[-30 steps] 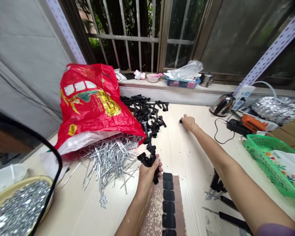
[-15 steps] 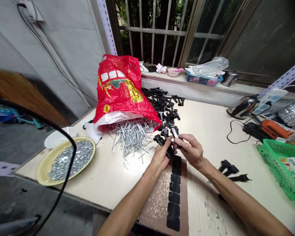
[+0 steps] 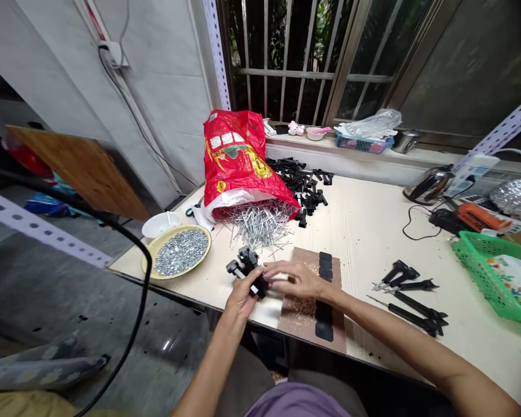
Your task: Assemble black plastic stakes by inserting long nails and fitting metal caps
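Observation:
My left hand [image 3: 242,296] is closed round a bunch of black plastic parts [image 3: 244,263] held just above the near edge of the pale table [image 3: 364,226]. My right hand [image 3: 296,279] reaches across from the right, its fingers bent and pinched at the same bunch. Under my right wrist lies a brown board [image 3: 307,306] carrying a row of black pads [image 3: 325,265]. Loose metal pins [image 3: 260,225] spill from a red bag [image 3: 238,161] just beyond my hands.
A yellow dish of small metal pieces [image 3: 180,259] and a white bowl [image 3: 160,225] sit at the table's left edge. A heap of black parts [image 3: 301,180] lies behind the bag. Assembled black pieces [image 3: 410,295], a green basket [image 3: 499,275], an orange tool [image 3: 473,218] and a kettle [image 3: 425,184] stand right.
My right hand came back from the far table to meet the left. Both hands then drew toward the near edge with the black parts. The view pulled back and left.

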Demonstrator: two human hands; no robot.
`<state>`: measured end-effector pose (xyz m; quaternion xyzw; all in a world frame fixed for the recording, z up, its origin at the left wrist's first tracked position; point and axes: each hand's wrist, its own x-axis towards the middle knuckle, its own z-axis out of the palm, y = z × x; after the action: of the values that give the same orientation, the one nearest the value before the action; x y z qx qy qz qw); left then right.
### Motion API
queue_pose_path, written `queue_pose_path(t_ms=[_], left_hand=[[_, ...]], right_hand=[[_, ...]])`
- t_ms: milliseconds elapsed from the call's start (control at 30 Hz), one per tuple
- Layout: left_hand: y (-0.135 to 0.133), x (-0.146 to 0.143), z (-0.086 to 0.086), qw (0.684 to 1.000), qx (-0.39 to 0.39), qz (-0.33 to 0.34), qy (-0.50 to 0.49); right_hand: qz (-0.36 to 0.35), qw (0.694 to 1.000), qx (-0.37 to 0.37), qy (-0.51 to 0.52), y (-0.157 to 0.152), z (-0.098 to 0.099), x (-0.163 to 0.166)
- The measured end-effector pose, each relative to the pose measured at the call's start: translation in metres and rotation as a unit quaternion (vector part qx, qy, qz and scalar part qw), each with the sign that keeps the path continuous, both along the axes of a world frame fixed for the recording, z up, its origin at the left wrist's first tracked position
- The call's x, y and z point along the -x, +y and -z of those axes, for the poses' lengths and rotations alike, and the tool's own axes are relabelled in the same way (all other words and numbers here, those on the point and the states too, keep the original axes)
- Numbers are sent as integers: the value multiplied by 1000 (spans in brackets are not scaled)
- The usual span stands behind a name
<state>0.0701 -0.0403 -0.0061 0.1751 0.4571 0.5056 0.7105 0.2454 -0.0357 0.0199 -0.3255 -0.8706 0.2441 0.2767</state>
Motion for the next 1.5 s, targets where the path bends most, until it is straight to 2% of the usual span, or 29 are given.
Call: queue_pose_path(t_ms=[67, 133, 167, 233, 300, 433, 467, 533, 633, 733, 967, 1033, 1100, 1167, 1200, 1267, 1333, 1400, 1500], left_hand=[[-6, 13, 5, 995, -61, -29, 72], [-10, 20, 6, 983, -134, -53, 116], [-11, 21, 7, 977, -157, -61, 133], [-13, 20, 7, 968, -179, -68, 164], [-14, 19, 8, 959, -188, -69, 198], [-10, 22, 12, 927, -228, -62, 290], [-8, 24, 13, 916, -247, -52, 312], [-4, 28, 16, 892, -283, -24, 352], [3, 31, 19, 851, -314, 0, 420], [7, 29, 19, 805, -335, 17, 489], [8, 25, 8, 712, -408, 48, 569], [7, 25, 5, 683, -427, 58, 589], [8, 24, 4, 670, -438, 66, 595], [9, 24, 7, 687, -439, 71, 575], [9, 24, 8, 709, -431, 73, 553], [9, 24, 11, 773, -394, 69, 492], [8, 24, 10, 831, -350, 57, 428], [5, 25, 5, 861, -328, 43, 386], [0, 24, -5, 875, -321, 30, 361]], right_hand=[[139, 989, 25, -52, 11, 4, 7], [272, 949, 13, -162, 23, 11, 12], [309, 925, 8, -222, 29, 15, 15], [338, 890, 7, -306, 37, 19, 21], [350, 875, 14, -335, 41, 18, 24], [387, 859, 13, -335, 38, -7, 14], [390, 862, -3, -324, 35, -17, 8], [368, 890, -68, -261, 27, -41, -3], [274, 939, -175, -114, 12, -77, -11], [225, 945, -223, -83, 3, -98, -8], [192, 917, -279, -210, 9, -104, -1], [155, 921, -272, -233, 10, -106, -1], [111, 937, -240, -230, 11, -109, 0], [63, 965, -182, -179, 14, -110, -1], [42, 978, -146, -139, 18, -109, -2], [33, 994, -85, -56, 28, -103, -7], [79, 995, -60, -33, 40, -87, -12], [161, 979, -41, -116, 53, -64, -15], [262, 924, 21, -278, 66, -24, -11]])
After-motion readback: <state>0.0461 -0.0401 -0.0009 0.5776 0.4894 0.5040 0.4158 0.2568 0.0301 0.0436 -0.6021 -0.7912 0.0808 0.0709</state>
